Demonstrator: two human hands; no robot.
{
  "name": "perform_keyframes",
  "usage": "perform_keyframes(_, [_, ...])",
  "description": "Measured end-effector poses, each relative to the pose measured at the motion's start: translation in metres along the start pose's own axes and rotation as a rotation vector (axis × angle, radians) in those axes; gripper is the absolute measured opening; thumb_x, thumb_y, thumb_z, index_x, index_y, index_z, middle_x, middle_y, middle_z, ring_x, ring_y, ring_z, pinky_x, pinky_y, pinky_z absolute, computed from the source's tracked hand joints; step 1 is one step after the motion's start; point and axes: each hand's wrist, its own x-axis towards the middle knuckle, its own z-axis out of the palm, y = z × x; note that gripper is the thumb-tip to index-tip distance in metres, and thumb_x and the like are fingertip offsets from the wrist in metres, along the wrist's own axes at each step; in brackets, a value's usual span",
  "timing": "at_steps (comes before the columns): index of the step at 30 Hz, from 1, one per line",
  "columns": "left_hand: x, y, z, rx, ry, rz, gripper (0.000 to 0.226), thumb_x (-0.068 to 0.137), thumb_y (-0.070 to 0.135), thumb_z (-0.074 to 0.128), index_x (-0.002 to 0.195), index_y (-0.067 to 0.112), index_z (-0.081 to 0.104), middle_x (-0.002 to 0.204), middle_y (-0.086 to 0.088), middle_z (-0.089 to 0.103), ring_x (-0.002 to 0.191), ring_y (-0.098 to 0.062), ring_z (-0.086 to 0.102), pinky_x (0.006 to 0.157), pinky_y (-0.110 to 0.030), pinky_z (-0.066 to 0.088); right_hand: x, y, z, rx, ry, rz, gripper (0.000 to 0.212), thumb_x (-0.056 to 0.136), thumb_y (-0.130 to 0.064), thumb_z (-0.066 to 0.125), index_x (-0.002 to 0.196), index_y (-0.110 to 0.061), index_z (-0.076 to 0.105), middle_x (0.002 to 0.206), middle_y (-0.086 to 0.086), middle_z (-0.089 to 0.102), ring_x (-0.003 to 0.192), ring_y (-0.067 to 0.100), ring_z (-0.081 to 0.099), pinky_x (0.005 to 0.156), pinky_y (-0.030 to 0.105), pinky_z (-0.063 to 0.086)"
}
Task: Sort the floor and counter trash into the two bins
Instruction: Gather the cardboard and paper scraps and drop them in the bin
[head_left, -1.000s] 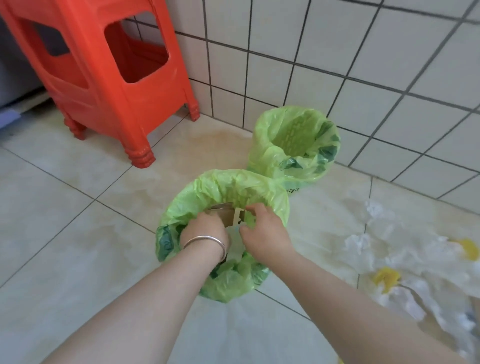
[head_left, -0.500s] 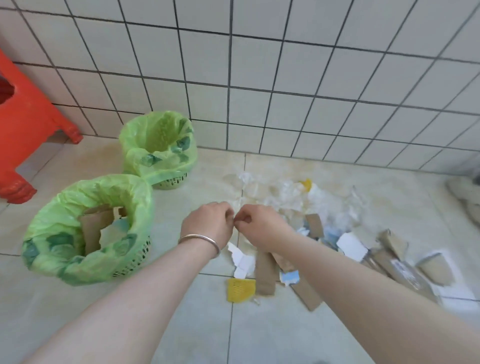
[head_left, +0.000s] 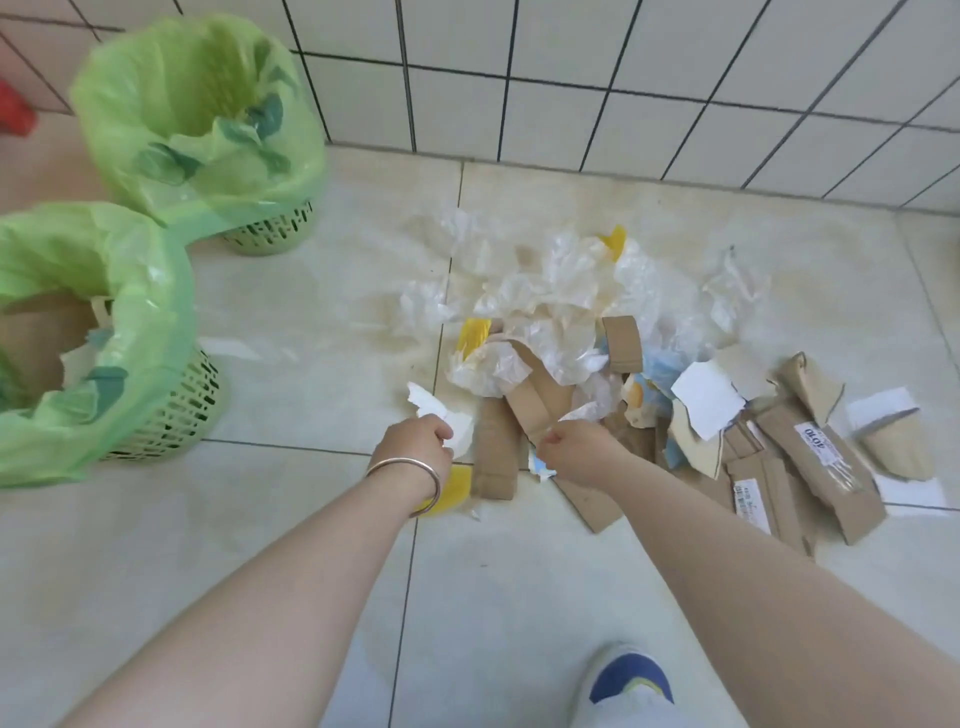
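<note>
trash pile (head_left: 597, 353): crumpled clear plastic, yellow scraps, torn white paper and brown cardboard strips, spread on the floor (head_left: 311, 571) by the tiled wall (head_left: 571, 78), to the right of both bins.
near bin (head_left: 98, 338): green basket with a green liner, at the left edge of the floor; brown cardboard and pale scraps lie inside.
far bin (head_left: 202, 124): same green basket and liner, just beyond the near bin and close to the wall; its contents cannot be told.
left hand (head_left: 415, 441): fingers curled, pinching a torn white paper piece (head_left: 447, 421) at the near-left fringe of the pile; a metal bangle (head_left: 410, 473) sits on the wrist.
right hand (head_left: 576, 449): fingers curled down on the pile's near edge, gripping a brown cardboard strip (head_left: 535, 405) that runs up under the plastic.
labelled cardboard (head_left: 815, 462): flat brown pieces with white stickers, at the pile's right side.
shoe (head_left: 631, 680): blue and white toe on the floor, at the bottom of the view.
</note>
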Motion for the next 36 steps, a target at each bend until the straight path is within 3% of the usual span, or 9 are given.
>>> perform_keyframes(9, [0.055,-0.045,0.029,-0.141,0.093,-0.271,0.049,0.085,0.027,0.061,0.129,0.013,0.044,0.134,-0.008,0.049,0.119,-0.026,0.052,0.091,-0.032,0.041,0.052,-0.018,0.071,0.004,0.028,0.115,0.008,0.090,-0.019,0.049,0.094,-0.012,0.049,0.095,0.010,0.045,0.114,0.034,0.055,0.076,0.032,0.037])
perform_keyframes(16, [0.081,-0.031,0.056,-0.344,0.151,-0.274,0.062,0.073,0.028,0.075,0.124,0.011,0.045,0.125,-0.006,0.058,0.115,-0.026,0.056,0.090,-0.031,0.044,0.062,-0.015,0.088,0.149,0.206,0.297,0.062,0.089,-0.031,0.060,0.134,0.001,0.031,0.140,0.016,0.037,0.126,0.034,0.046,0.098,0.039,0.041])
perform_keyframes(20, [0.084,-0.023,0.062,-0.287,0.108,-0.260,0.056,0.075,0.024,0.073,0.122,0.011,0.045,0.119,-0.006,0.061,0.112,-0.028,0.058,0.088,-0.032,0.045,0.071,-0.013,0.089,0.305,0.220,0.308,0.049,0.085,-0.032,0.064,0.122,-0.006,0.044,0.121,0.012,0.057,0.118,0.032,0.053,0.090,0.036,0.044])
perform_keyframes(22, [0.084,-0.020,0.061,-0.277,0.059,-0.249,0.044,0.080,0.024,0.067,0.119,0.010,0.053,0.115,-0.007,0.064,0.109,-0.028,0.059,0.087,-0.030,0.045,0.073,-0.010,0.089,0.408,0.181,0.304,0.019,0.087,-0.028,0.062,0.089,-0.011,0.054,0.085,0.007,0.059,0.098,0.030,0.058,0.067,0.027,0.043])
perform_keyframes(24, [0.084,-0.019,0.058,-0.279,0.010,-0.218,0.026,0.083,0.026,0.062,0.101,0.007,0.063,0.103,-0.011,0.066,0.102,-0.031,0.060,0.080,-0.029,0.044,0.075,-0.007,0.085,0.460,0.150,0.277,0.024,0.090,-0.026,0.057,0.071,-0.015,0.048,0.069,0.002,0.050,0.083,0.025,0.050,0.060,0.025,0.036])
perform_keyframes(27, [0.083,-0.019,0.049,-0.325,0.037,-0.223,0.020,0.087,0.025,0.055,0.078,0.008,0.056,0.080,-0.008,0.057,0.083,-0.031,0.054,0.069,-0.026,0.037,0.078,-0.002,0.074,0.659,0.166,0.291,0.011,0.094,-0.023,0.050,0.084,-0.018,0.049,0.073,0.001,0.048,0.086,0.022,0.045,0.072,0.026,0.035])
perform_keyframes(31, [0.081,-0.019,0.044,-0.364,0.014,-0.258,0.025,0.092,0.023,0.049,0.106,0.006,0.058,0.095,-0.007,0.055,0.086,-0.026,0.051,0.076,-0.026,0.039,0.071,0.003,0.058,0.844,0.124,0.295,0.006,0.095,-0.019,0.049,0.091,-0.019,0.052,0.074,-0.003,0.046,0.090,0.021,0.046,0.082,0.031,0.044])
perform_keyframes(33, [0.077,-0.016,0.050,-0.413,-0.079,-0.242,0.028,0.093,0.029,0.046,0.094,0.003,0.057,0.096,-0.012,0.062,0.090,-0.031,0.060,0.086,-0.033,0.049,0.065,0.007,0.054,0.900,0.014,0.245,0.014,0.093,-0.020,0.055,0.079,-0.020,0.057,0.077,-0.003,0.054,0.092,0.021,0.051,0.091,0.037,0.046])
perform_keyframes(36, [0.067,-0.001,0.058,-0.522,-0.122,-0.223,0.043,0.096,0.040,0.037,0.072,0.008,0.052,0.070,-0.009,0.054,0.083,-0.031,0.060,0.089,-0.039,0.051,0.058,0.014,0.055,0.775,-0.030,0.150,0.020,0.091,-0.020,0.058,0.072,-0.022,0.058,0.079,0.000,0.060,0.084,0.020,0.056,0.079,0.034,0.047])
